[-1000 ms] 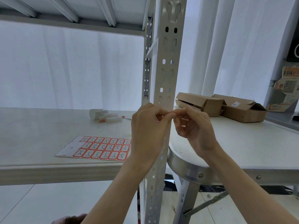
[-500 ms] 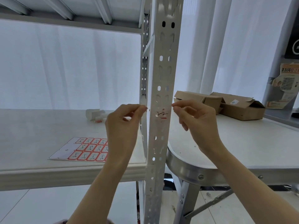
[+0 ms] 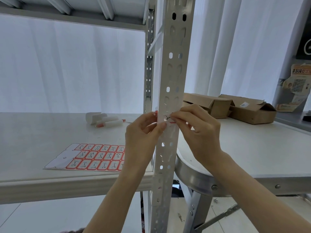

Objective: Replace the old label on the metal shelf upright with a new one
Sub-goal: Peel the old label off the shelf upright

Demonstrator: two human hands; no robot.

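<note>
Both hands work at the perforated grey metal upright (image 3: 170,81). Right hand (image 3: 200,132) pinches thumb and forefinger on the small white red-edged paper label (image 3: 169,121) stuck to the upright's face. Left hand (image 3: 143,132) nips the label's red-printed end (image 3: 156,113) where it wraps round the edge. I judge the label thin, limp and easily torn, best lifted by a corner and peeled slowly. Left of the left hand lies a sheet of red-bordered labels (image 3: 96,157). Beyond the right hand, two open brown cardboard boxes (image 3: 235,106) sit; their contents are hidden.
</note>
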